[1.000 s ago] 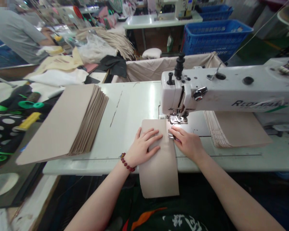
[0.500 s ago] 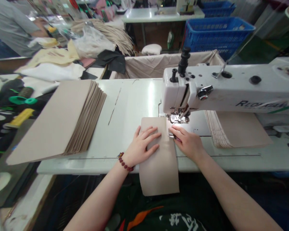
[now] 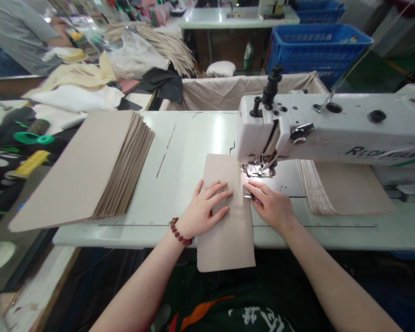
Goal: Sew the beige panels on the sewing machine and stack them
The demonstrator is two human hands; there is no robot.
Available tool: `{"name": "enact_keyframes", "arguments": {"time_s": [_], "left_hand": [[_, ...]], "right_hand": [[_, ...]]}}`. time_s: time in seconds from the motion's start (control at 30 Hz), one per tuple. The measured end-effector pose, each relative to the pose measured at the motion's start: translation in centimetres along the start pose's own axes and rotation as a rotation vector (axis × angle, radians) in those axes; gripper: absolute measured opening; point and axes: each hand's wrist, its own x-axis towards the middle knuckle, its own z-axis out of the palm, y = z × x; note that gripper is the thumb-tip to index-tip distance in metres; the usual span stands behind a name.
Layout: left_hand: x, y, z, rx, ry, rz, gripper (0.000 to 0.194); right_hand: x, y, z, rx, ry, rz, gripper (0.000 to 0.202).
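Note:
A beige panel (image 3: 224, 244) lies on the sewing table with its right edge beside the presser foot (image 3: 259, 170) and its near end over the table's front edge. Flat on the panel rests my left hand (image 3: 207, 207), fingers spread, a bead bracelet at its wrist. My right hand (image 3: 271, 205) is closed on a small metal tool (image 3: 249, 196), probably snips, at the panel's right edge, just in front of the presser foot. Most of the tool is hidden by the fingers.
The sewing machine (image 3: 332, 129) spans the right side. Beige panels are stacked at the left (image 3: 79, 166) and under the machine arm (image 3: 359, 189). Behind are a cloth-lined bin (image 3: 221, 94) and blue crates (image 3: 318, 41). A person (image 3: 20, 32) is at the upper left.
The beige panel has slid away from the body along the machine's side, so less of it hangs over the front edge. Both hands keep nearly the same place; the view has shifted slightly.

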Motion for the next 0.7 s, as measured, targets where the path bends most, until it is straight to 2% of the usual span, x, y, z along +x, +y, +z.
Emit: {"name": "enact_keyframes", "arguments": {"time_s": [0.7], "left_hand": [[-0.18,-0.03,-0.09,-0.005,0.000,0.014,0.043]], "right_hand": [[-0.03,0.04,-0.02,0.017,-0.006,-0.010,0.047]]}}
